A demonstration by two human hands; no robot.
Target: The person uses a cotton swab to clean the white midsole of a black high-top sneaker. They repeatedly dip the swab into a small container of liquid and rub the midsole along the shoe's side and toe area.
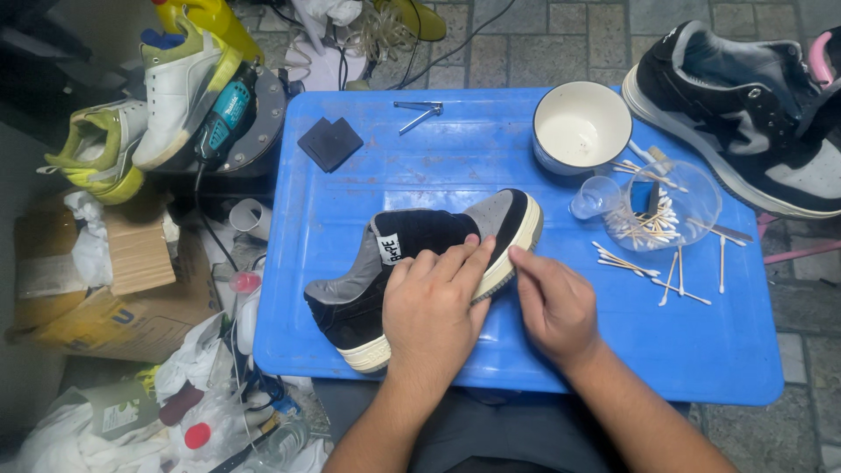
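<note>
A black and grey sneaker with a cream sole lies on its side on a blue plastic tray table, toe pointing to the upper right. My left hand rests flat on the sneaker's side and holds it down. My right hand has its fingertips pinched together at the sole edge near the toe; whether something small is between them is hidden.
A white bowl, a small clear cup, a clear dish of cotton swabs and loose swabs lie at the right. A black square pad and metal tweezers sit at the back. Other sneakers and clutter surround the table.
</note>
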